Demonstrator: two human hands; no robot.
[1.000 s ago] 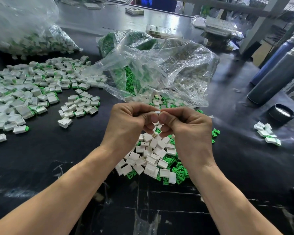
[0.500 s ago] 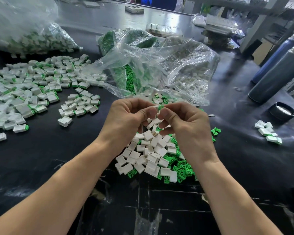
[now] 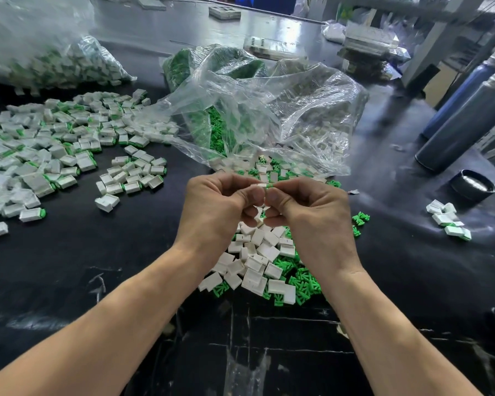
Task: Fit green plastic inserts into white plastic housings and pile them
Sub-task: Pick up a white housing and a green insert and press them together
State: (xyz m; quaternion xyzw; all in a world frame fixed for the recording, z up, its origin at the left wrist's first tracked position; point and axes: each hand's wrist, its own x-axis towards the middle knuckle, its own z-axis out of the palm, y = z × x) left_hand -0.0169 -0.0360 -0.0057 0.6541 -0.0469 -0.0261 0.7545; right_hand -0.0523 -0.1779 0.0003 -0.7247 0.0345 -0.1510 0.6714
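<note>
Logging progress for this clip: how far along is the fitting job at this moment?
Well under way, far from finished. Done: a wide pile of assembled pieces lies on the left of the table. In hand: the left hand pinches a white housing while the right hand pushes a green insert into it. Left: loose housings and inserts below the hands, plus more in the open bag.
</note>
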